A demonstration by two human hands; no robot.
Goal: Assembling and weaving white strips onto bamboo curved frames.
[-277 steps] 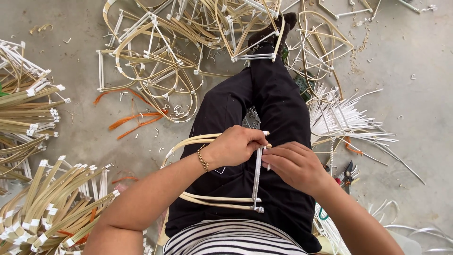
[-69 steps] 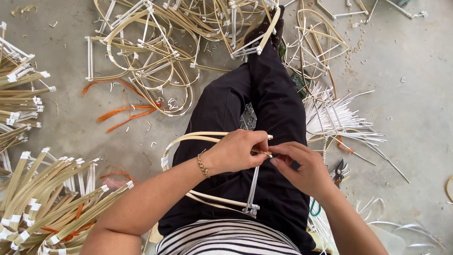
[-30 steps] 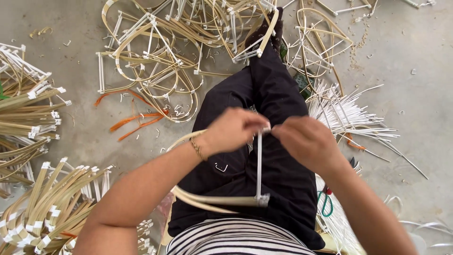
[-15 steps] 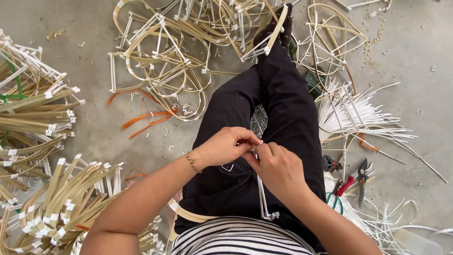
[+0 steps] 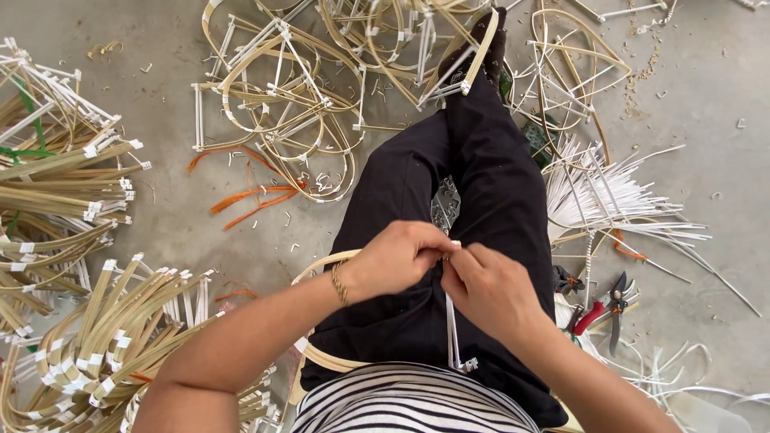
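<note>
Many curved pale bamboo frames (image 5: 281,104) lie heaped on the grey concrete floor (image 5: 706,104) ahead of the seated person's black-trousered legs (image 5: 481,176), within reach as a finished or waiting stock, it seems. To the left, bundles of bent bamboo strips with white-taped ends (image 5: 72,200) are stacked by kind. A fan of thin white sticks (image 5: 609,200) spreads at the right, near red-handled pruning shears (image 5: 605,305).

On the lap rests the piece in work, a bent loop of tan bamboo strip (image 5: 329,361) crossed by a slim white upright bar (image 5: 451,337); the thighs appear to steady it. The left hand (image 5: 397,258) is closed in a pinch on the bar's top end where it meets the loop. The right hand (image 5: 489,289) is also narrowed to a fingertip pinch at that same joint, probably binding it. A thin gold bracelet (image 5: 339,282) circles the left wrist.
</note>
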